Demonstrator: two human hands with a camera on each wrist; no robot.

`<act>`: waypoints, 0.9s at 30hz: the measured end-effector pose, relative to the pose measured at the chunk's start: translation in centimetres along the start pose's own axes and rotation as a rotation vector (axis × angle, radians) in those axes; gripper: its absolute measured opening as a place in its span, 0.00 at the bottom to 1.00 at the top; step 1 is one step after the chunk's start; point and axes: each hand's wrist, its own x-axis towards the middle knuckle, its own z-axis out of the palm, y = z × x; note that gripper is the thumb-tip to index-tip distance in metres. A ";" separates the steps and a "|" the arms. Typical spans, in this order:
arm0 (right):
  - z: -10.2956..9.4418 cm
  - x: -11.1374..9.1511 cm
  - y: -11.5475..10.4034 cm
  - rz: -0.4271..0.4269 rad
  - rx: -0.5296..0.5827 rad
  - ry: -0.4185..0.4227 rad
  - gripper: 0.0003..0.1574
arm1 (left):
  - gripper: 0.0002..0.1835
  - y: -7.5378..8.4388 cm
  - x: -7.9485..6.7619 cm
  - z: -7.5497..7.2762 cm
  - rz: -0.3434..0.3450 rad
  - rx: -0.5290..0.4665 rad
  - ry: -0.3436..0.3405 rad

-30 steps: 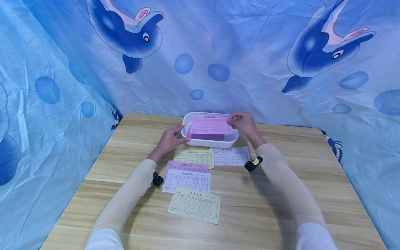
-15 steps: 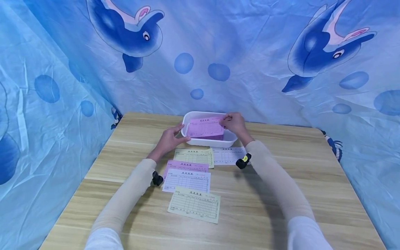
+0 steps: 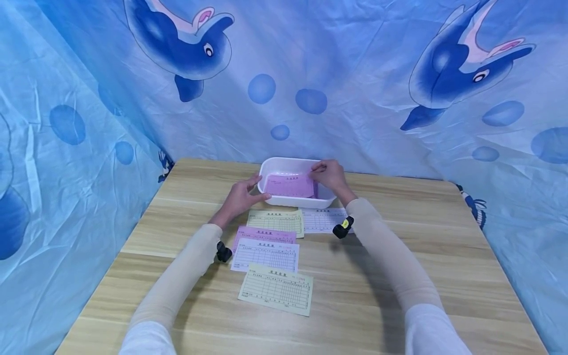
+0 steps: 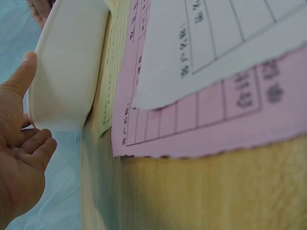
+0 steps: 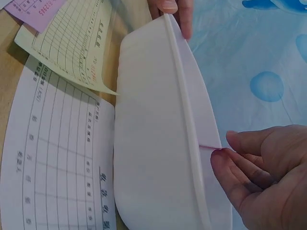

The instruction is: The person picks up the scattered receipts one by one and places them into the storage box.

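Note:
A pink receipt slip [image 3: 289, 187] lies low inside the white plastic box [image 3: 296, 202] at the back of the table. My right hand [image 3: 330, 174] pinches its right edge between thumb and fingertips; the right wrist view shows only a thin pink edge [image 5: 209, 146] above the rim. Under it is more pink paper, mostly covered. My left hand [image 3: 239, 198] grips the box's left end, its thumb on the front rim. In the left wrist view the same hand [image 4: 24, 163] has its fingers curled by the box wall [image 4: 72, 72].
In front of the box lie a yellow slip [image 3: 275, 223] and a white slip [image 3: 323, 222]. Nearer me, a pink slip [image 3: 266, 235], another white slip [image 3: 265, 257] and another yellow slip [image 3: 276, 290] overlap on the wooden table [image 3: 364, 305]. A blue curtain [image 3: 355, 133] hangs behind.
My right hand has moved left and slightly down, lowering the pink receipt slip from above the rim into the box. The left hand has stayed at the box's left end.

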 end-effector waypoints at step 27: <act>-8.5 -5.6 2.7 -0.164 0.169 0.061 0.24 | 0.48 0.0 0.0 0.1 0.012 -0.009 -0.003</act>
